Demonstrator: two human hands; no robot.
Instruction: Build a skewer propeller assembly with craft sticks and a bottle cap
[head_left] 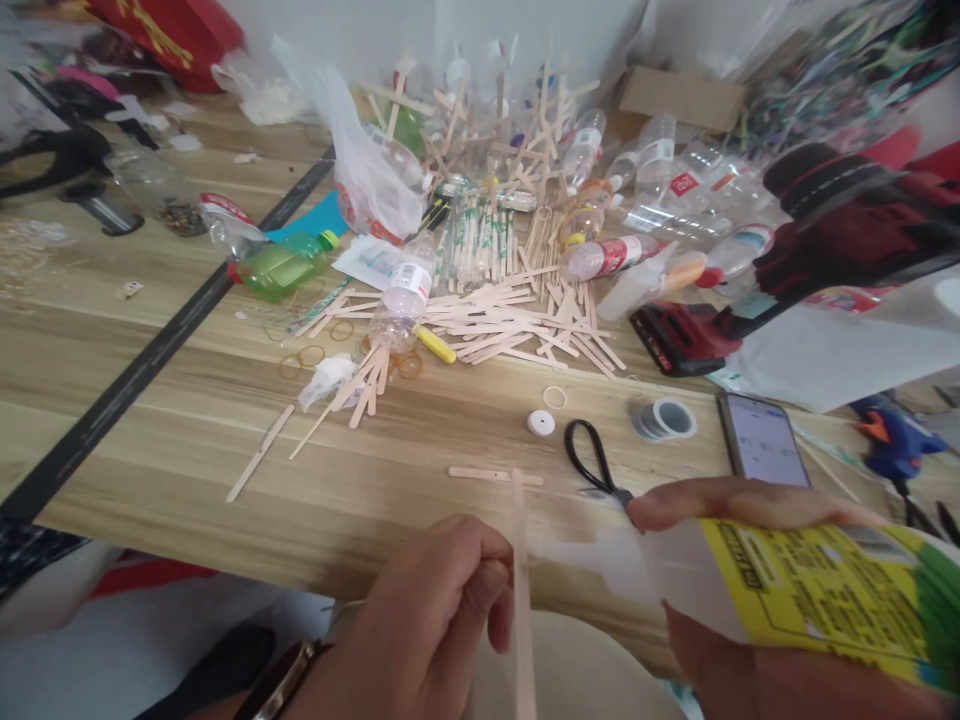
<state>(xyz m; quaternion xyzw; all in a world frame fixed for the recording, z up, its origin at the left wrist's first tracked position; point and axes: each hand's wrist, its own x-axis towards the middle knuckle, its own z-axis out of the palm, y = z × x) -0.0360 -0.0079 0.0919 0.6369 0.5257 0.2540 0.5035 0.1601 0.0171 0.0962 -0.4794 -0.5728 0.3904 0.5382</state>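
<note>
Your left hand (457, 590) pinches the long stick (520, 560), its tip already meeting the short stick (476, 473) just beyond; whether they're joined can't be told. Your right hand (735, 500) grips the bottle (810, 590). Farther off, loose sticks (502, 325) remain unused.

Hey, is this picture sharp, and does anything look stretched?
In the head view, focus is soft overall, with print on the yellow label smeared and text on the phone screen unreadable; also in the head view, the drill near the right edge looks stretched, and lighting seems fairly even.
</note>
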